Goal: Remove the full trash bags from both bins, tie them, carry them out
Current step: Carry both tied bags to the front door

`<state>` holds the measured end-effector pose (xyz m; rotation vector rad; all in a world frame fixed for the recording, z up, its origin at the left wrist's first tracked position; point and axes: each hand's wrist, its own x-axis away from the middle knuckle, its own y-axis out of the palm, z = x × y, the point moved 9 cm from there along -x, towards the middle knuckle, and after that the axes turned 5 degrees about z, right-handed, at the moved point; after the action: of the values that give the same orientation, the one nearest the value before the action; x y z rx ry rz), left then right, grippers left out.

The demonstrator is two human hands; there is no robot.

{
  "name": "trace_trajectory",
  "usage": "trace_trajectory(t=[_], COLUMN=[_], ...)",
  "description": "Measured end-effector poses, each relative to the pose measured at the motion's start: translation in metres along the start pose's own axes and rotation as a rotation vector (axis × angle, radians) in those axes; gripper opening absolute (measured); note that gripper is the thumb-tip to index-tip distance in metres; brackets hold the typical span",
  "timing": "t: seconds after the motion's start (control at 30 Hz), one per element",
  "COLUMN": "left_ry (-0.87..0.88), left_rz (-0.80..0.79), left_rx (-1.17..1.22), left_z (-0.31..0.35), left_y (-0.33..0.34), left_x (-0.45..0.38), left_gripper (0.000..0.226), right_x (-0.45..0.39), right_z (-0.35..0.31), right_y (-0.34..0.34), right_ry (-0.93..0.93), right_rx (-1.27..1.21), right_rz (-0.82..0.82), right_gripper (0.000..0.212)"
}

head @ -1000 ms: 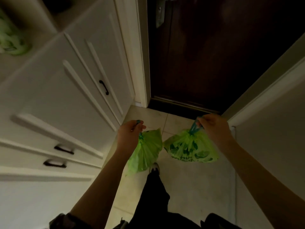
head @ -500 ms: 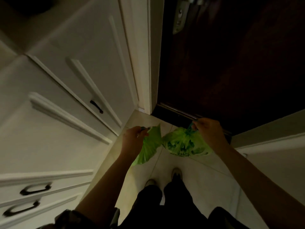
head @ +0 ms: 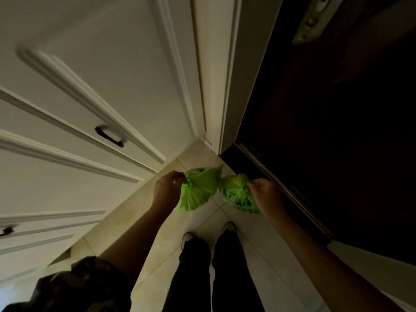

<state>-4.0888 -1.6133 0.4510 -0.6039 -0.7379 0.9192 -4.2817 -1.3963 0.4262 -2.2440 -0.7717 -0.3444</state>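
Two tied bright green trash bags hang side by side above the tiled floor, just in front of a dark door. My left hand (head: 167, 189) grips the gathered top of the left green bag (head: 198, 190). My right hand (head: 264, 194) grips the knotted top of the right green bag (head: 235, 195), which shows dark print on its side. The two bags almost touch each other. Neither bin is in sight.
A dark wooden door (head: 337, 131) with a metal lock plate (head: 311, 19) stands shut right ahead. White cabinet doors with black handles (head: 109, 136) line the left side. My legs and shoes (head: 188, 237) stand on the pale floor tiles (head: 171, 233) below the bags.
I have stepped closer to the door and the view has swung left. Both bags stay in my hands and now hang nearer the door's threshold.
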Motion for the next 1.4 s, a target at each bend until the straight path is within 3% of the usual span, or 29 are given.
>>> trace_trajectory(t=[0.27,0.4,0.73,1.0,1.23,1.4], left_ry=[-0.058,0.019,0.093,0.149,0.071,0.062], left_rz=[0.022,-0.044,-0.123,-0.115,0.019,0.043], left_rx=[0.024,-0.022,-0.049,-0.001,0.185,0.239], left_z=[-0.017,-0.031,-0.046,-0.028,-0.011,-0.008], left_y=[0.064,0.098,0.161,0.187,0.180,0.184], left_x=[-0.063,-0.097,-0.197,-0.246,-0.269,-0.277], left_gripper=[0.018,0.017,0.019,0.017,0.020,0.022], right_x=[-0.100,-0.145,-0.250,-0.339,-0.370,-0.383], right_z=[0.028,0.029,0.039,0.024,-0.023,-0.022], right_y=[0.026,0.046,0.095,0.110,0.098,0.105], right_ry=[-0.066,-0.170,-0.208,-0.174,-0.271,-0.177], right_rx=[0.129,0.196,0.318,0.222,0.251,0.118], right_rz=[-0.056,-0.093,-0.172,-0.055,0.031,0.023], right_gripper=[0.026,0.021,0.016,0.014,0.023,0.006])
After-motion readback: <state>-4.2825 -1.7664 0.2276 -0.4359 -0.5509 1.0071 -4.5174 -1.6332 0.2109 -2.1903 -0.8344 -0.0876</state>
